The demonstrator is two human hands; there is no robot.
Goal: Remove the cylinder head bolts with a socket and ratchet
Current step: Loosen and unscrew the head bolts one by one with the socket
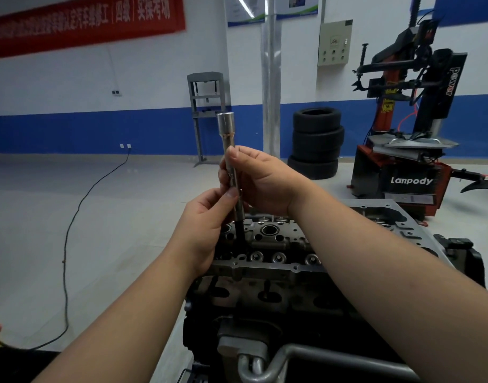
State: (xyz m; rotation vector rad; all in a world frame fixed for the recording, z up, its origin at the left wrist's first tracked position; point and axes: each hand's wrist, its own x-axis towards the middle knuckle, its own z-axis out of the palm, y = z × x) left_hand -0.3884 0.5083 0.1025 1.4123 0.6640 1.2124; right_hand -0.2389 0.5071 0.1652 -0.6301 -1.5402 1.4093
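Observation:
A long silver socket extension [228, 150] stands almost upright above the cylinder head [276, 244], its wide square-drive end at the top and a dark lower part reaching down into a hole in the head. My right hand [262, 183] grips the shaft in the middle, thumb up along it. My left hand [207, 225] pinches the shaft just below, thumb pressed on it. No ratchet handle is in view. The grey aluminium head sits on the engine block [254, 297], with round bores and bolt holes showing.
A tyre changer [408, 134] stands at the right rear, a stack of tyres [316, 142] behind the engine, a grey press frame [207, 111] by the wall. A black cable [80, 217] runs across the floor at the left. A grey stand tube [306, 360] crosses the bottom.

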